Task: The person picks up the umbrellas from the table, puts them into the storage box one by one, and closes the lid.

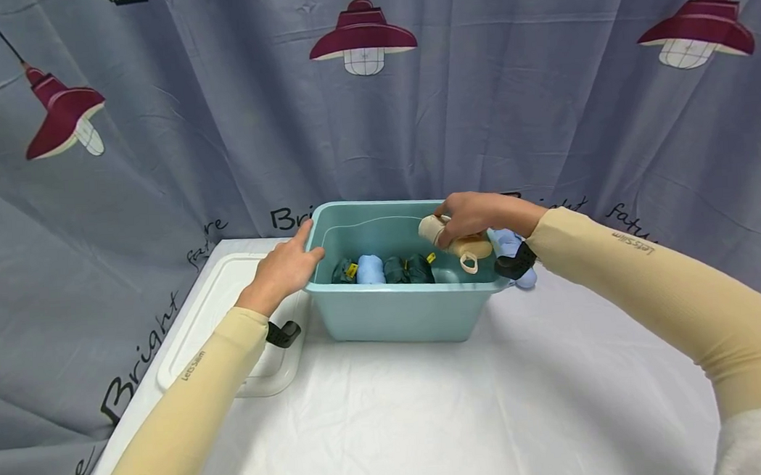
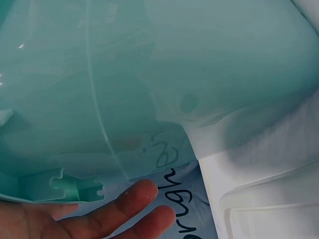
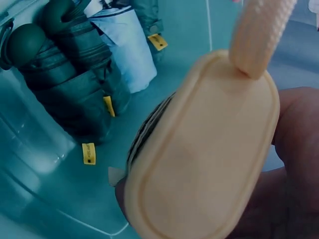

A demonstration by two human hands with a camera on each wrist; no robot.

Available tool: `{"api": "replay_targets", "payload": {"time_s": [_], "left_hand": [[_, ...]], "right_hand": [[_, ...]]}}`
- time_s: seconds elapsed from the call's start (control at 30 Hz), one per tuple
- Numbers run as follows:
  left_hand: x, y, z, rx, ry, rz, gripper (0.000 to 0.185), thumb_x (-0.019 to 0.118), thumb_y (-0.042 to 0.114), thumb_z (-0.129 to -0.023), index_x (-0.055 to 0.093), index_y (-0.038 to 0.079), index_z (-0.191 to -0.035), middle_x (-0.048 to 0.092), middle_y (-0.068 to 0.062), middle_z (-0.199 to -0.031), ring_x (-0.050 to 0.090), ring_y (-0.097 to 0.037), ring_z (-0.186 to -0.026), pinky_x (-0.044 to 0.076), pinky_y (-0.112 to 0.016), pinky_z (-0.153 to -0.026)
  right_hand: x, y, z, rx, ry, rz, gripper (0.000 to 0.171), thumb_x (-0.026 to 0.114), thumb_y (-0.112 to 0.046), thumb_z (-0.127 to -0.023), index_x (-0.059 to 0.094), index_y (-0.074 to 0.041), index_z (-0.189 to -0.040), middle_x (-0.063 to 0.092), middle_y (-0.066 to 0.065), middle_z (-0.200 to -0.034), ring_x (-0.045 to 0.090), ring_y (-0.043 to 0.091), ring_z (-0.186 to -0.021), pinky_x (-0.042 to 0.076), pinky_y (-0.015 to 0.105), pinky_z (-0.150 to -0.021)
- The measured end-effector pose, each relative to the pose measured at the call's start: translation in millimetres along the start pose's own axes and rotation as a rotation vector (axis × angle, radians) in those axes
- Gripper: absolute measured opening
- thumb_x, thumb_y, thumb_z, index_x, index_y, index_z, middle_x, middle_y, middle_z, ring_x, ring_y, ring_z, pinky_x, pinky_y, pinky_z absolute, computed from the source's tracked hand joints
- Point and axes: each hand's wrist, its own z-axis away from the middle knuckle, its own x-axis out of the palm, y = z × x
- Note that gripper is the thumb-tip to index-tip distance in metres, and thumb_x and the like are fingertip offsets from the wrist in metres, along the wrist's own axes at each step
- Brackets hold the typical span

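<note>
My right hand [image 1: 474, 216] grips a beige folding umbrella [image 1: 474, 247] over the right part of a teal plastic bin [image 1: 398, 309]. Its flat handle end [image 3: 204, 149] and wrist strap [image 3: 261, 35] fill much of the right wrist view. Inside the bin, dark green folding umbrellas [image 3: 65, 89] with yellow tags stand in a row with a light blue umbrella [image 1: 371, 269] among them. My left hand [image 1: 284, 271] is at the bin's left rim, its fingers [image 2: 129, 196] extended outside the wall in the left wrist view.
A white lid [image 1: 193, 332] lies on the white-covered table [image 1: 430, 409], left of the bin. Light blue items [image 1: 525, 281] lie just right of the bin, partly hidden by my right wrist. A grey-blue curtain [image 1: 517, 113] with printed lamps hangs behind.
</note>
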Motion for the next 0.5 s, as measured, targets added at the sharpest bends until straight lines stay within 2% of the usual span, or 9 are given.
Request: {"api": "replay_targets", "payload": {"time_s": [0.23, 0.4, 0.5], "left_hand": [[-1.0, -0.2, -0.5, -0.007, 0.001, -0.01, 0.075, 0.037, 0.048, -0.099, 0.006, 0.028, -0.164, 0.044, -0.022, -0.154, 0.054, -0.042, -0.128, 0.045, -0.059, -0.094], [-0.1, -1.2, -0.6, -0.006, -0.004, -0.012, 0.075, 0.037, 0.048, -0.1, 0.005, 0.028, -0.164, 0.046, -0.023, -0.152, 0.058, -0.04, -0.122, 0.046, -0.056, -0.09], [0.7, -0.9, -1.8, -0.005, -0.001, -0.02, 0.074, 0.037, 0.048, -0.1, 0.005, 0.028, -0.164, 0.051, -0.022, -0.148, 0.061, -0.038, -0.112, 0.047, -0.053, -0.084]], "right_hand": [[1, -4, -13, 0.004, -0.057, -0.033, 0.063, 0.07, -0.028, -0.089, 0.051, -0.004, -0.144, 0.061, 0.017, -0.119, 0.062, 0.017, -0.077, 0.054, 0.03, -0.064], [2, -6, -20, 0.021, -0.081, -0.027, 0.034, 0.069, -0.026, -0.09, 0.068, -0.004, -0.114, 0.065, 0.01, -0.095, 0.06, 0.015, -0.07, 0.054, 0.03, -0.063], [3, -5, -24, 0.028, -0.085, -0.002, 0.027, 0.07, -0.027, -0.089, 0.071, -0.004, -0.102, 0.063, 0.005, -0.082, 0.057, 0.013, -0.065, 0.052, 0.028, -0.06]]}}
